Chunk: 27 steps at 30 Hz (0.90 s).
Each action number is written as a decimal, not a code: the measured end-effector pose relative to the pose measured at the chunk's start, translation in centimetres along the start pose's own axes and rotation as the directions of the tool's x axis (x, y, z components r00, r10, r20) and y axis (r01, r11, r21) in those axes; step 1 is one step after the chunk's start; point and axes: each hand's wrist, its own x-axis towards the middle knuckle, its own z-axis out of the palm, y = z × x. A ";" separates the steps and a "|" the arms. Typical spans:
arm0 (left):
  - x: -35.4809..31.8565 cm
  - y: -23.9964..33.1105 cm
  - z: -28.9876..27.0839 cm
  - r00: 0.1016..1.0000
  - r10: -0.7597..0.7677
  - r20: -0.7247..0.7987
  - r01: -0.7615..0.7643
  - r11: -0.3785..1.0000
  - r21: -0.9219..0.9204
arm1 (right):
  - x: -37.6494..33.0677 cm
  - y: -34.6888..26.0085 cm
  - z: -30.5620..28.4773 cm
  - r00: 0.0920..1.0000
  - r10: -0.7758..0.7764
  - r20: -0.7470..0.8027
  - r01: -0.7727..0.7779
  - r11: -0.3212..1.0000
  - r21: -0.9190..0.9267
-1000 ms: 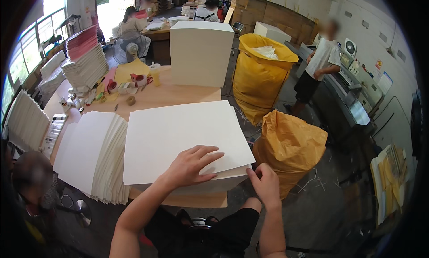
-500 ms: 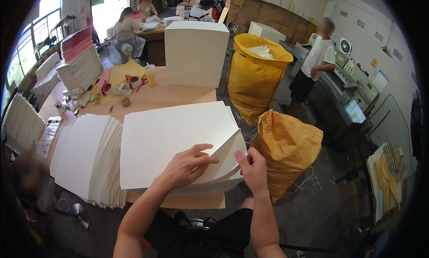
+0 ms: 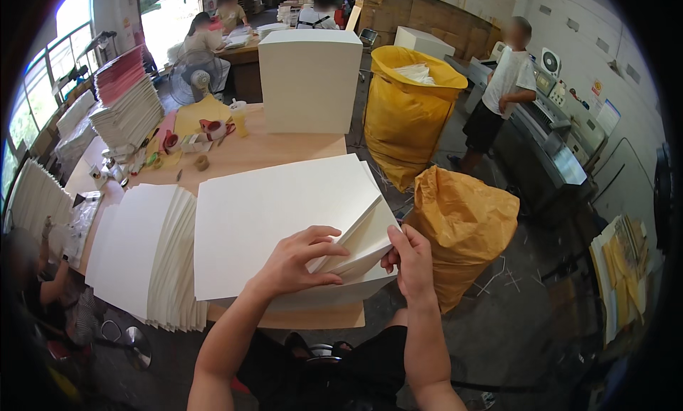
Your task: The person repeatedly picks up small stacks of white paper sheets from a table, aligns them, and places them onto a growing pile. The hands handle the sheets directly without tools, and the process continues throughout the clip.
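A thick stack of large white paper sheets [image 3: 277,212] lies in front of me on the table. Its near right corner is parted, with upper sheets raised and bent back in a fold. My left hand [image 3: 299,260] rests at that gap, fingers apart and reaching along the raised sheets. At the corner, my right hand [image 3: 411,260] pinches the edge of the lower sheets [image 3: 370,244] between thumb and fingers; how many sheets it holds cannot be made out. Left of the stack, a fanned pile of white sheets [image 3: 135,247] leans over the table's near edge.
Across the wooden table [image 3: 306,146] stands a tall white paper block [image 3: 309,84]. Tape rolls [image 3: 201,162] and a drink cup [image 3: 239,118] lie farther left. Two yellow sacks [image 3: 409,126] stand on the right. People work at a far table, by a machine [image 3: 541,141] and at the left edge.
My right hand has shifted slightly right and up with the corner, and the gap between sheets is wider. My left thumb has spread away from the fingers. The person at the left reaches forward.
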 end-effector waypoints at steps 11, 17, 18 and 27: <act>-0.1 0.0 0.2 1.000 0.014 0.017 -0.016 0.995 0.100 | 0.3 0.1 0.3 0.999 0.028 0.017 -0.030 0.992 0.125; 0.1 0.2 0.2 0.999 0.033 -0.022 -0.031 0.998 0.055 | 0.3 0.3 0.2 0.999 0.024 0.023 -0.026 0.992 0.122; 0.1 0.1 0.1 0.999 0.030 -0.022 -0.029 0.999 0.039 | 0.2 0.4 0.0 1.000 0.010 0.023 -0.012 0.994 0.111; -0.1 -0.9 0.8 0.996 0.071 -0.058 -0.063 0.989 0.135 | 0.1 0.3 0.7 0.998 -0.024 -0.053 0.020 0.998 -0.062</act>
